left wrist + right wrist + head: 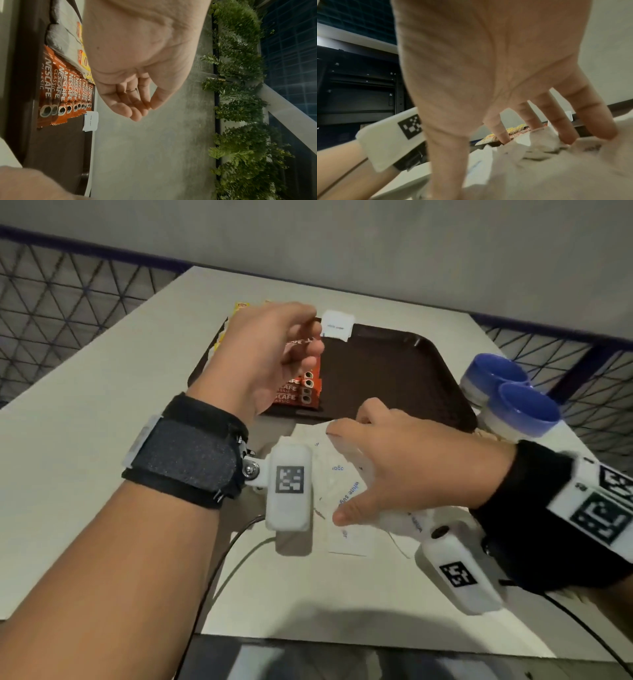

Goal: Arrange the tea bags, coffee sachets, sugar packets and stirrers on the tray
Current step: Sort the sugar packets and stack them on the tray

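Note:
A brown tray (pixel 394 371) lies on the white table. On its left part is a row of orange Nescafe coffee sachets (pixel 303 393) (pixel 60 94), with yellow tea bags (pixel 239 308) (pixel 84 60) beyond them. One white sugar packet (pixel 337 328) (pixel 91 122) lies at the tray's far edge. My left hand (pixel 313 337) (pixel 145 109) hovers over the sachets beside that packet, fingers loosely curled and empty. My right hand (pixel 339 474) (pixel 488 155) is spread over a pile of white sugar packets (pixel 346 542) (pixel 539 169) on the table before the tray, fingertips touching them.
Two blue-and-white cups (pixel 513 392) stand at the tray's right side. Thin cables (pixel 222 559) run across the table toward the near edge. A wire mesh railing (pixel 68 289) borders the table on both sides. The tray's right half is bare.

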Motion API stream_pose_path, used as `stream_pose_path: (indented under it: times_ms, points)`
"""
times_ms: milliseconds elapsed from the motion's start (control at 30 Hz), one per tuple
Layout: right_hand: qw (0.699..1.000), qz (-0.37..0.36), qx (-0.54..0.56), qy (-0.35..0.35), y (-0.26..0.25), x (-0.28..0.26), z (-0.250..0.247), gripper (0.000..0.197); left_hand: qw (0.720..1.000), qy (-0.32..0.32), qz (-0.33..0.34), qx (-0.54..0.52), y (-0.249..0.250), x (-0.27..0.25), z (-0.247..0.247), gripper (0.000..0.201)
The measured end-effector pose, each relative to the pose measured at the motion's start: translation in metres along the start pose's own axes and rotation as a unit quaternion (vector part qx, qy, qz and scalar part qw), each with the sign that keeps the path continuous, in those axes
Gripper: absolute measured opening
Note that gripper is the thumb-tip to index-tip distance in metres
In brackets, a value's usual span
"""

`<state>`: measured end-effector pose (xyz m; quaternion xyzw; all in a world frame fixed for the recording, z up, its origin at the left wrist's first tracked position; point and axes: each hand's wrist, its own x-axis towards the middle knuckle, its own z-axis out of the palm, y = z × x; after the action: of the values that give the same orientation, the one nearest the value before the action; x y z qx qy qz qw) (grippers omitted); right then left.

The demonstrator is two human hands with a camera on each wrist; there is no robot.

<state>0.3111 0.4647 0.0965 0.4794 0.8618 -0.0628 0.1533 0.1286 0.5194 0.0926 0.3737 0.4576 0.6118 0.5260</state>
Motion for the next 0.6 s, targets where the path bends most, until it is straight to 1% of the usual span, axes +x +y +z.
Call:
stream_pose_path:
  times_ms: [67,100,233,333,433,500,533,600]
  points:
    - [0.999,0.010,0.015,0.028,0.001,0.002,-0.001,0.069,1.000,0.000,-0.004,0.004,0.000,-0.001,-0.002,0.007]
    - [0.999,0.008,0.024,0.040,0.003,0.003,-0.001,0.064,1.000,0.001,-0.005,0.005,0.000,0.000,-0.003,0.007]
    - [0.993,0.000,0.089,0.081,0.006,0.006,0.003,0.058,1.000,0.004,-0.004,0.006,0.002,0.001,-0.004,0.007]
    - [0.978,0.007,0.160,0.135,0.013,0.008,0.001,0.044,1.000,-0.005,-0.003,0.015,0.002,0.001,-0.003,0.008]
    - [0.950,0.018,0.249,0.185,0.022,0.007,-0.007,0.027,0.999,-0.021,-0.001,0.034,0.000,0.003,-0.001,0.013]
    - [0.925,0.026,0.323,0.199,0.026,0.003,-0.014,0.019,0.998,-0.044,-0.006,0.052,-0.002,0.001,0.000,0.013]
    - [0.908,0.020,0.367,0.200,0.028,0.002,-0.018,0.015,0.996,-0.059,-0.009,0.060,-0.002,0.001,0.001,0.013]
    - [0.865,-0.001,0.467,0.184,0.032,0.001,-0.025,0.010,0.993,-0.096,-0.017,0.071,-0.001,-0.002,0.004,0.019]
